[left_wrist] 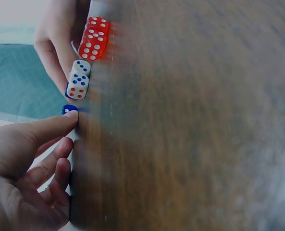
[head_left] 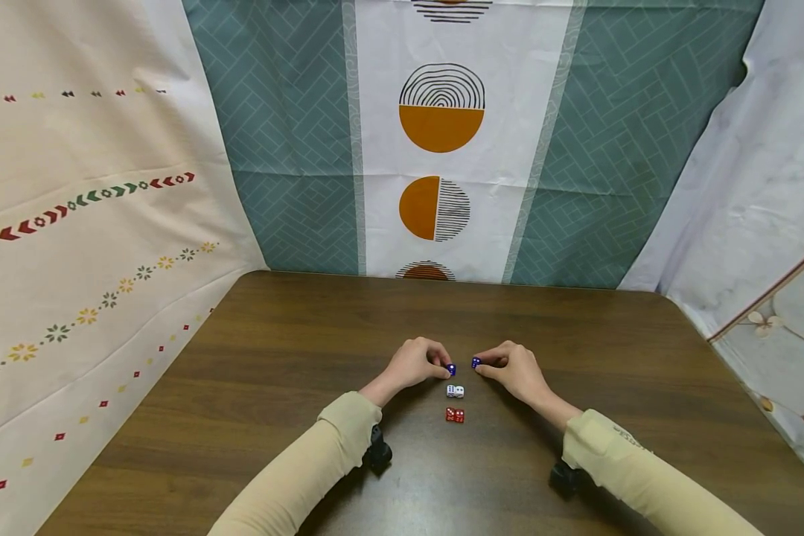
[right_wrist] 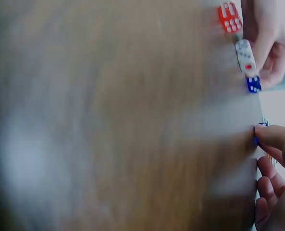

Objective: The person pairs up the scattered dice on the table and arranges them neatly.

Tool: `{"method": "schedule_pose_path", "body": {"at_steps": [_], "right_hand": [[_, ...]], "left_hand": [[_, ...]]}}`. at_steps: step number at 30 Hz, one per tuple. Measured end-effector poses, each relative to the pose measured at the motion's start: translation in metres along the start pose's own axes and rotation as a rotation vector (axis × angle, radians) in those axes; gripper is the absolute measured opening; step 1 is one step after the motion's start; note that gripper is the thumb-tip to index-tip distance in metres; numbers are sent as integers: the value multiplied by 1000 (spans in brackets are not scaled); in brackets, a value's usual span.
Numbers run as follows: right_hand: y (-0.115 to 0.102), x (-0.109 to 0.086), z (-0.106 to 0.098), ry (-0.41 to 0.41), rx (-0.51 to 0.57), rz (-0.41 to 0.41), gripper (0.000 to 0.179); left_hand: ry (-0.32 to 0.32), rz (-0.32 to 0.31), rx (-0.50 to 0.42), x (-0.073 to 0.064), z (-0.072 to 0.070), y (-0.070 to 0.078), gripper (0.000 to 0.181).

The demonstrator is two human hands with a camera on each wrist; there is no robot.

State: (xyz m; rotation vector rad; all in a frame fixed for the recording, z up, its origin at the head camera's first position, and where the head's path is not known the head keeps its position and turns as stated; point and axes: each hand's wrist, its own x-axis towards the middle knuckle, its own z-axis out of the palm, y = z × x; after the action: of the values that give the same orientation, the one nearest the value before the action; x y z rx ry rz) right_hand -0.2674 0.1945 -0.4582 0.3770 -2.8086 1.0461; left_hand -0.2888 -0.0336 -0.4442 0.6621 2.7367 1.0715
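Between thumb and index finger my left hand [head_left: 418, 362] pinches a blue die [head_left: 451, 369] at the tabletop. A little to the right, my right hand [head_left: 517, 371] pinches another blue die [head_left: 476, 362], and a gap separates the two. Just nearer to me, two white dice [head_left: 455, 391] sit side by side. Two red dice [head_left: 454, 415] form another touching pair below them. In the left wrist view, the left thumb covers part of its blue die [left_wrist: 70, 110]. The right wrist view shows the other blue die [right_wrist: 256, 139] mostly hidden behind the right fingers.
The brown wooden table [head_left: 295, 357] has rounded far corners. Behind it hangs a teal and white patterned curtain [head_left: 295, 149]. Pale cloths [head_left: 107, 223] hang along both sides. A dark wrist camera [head_left: 377, 451] is strapped under the left sleeve, another [head_left: 563, 479] under the right.
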Motion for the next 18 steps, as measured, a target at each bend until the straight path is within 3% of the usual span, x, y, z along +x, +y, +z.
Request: {"method": "schedule_pose_path", "body": {"at_steps": [18], "right_hand": [[-15, -1, 16, -26, 3, -62, 19]], "left_hand": [[22, 12, 4, -1, 1, 0, 10]]}}
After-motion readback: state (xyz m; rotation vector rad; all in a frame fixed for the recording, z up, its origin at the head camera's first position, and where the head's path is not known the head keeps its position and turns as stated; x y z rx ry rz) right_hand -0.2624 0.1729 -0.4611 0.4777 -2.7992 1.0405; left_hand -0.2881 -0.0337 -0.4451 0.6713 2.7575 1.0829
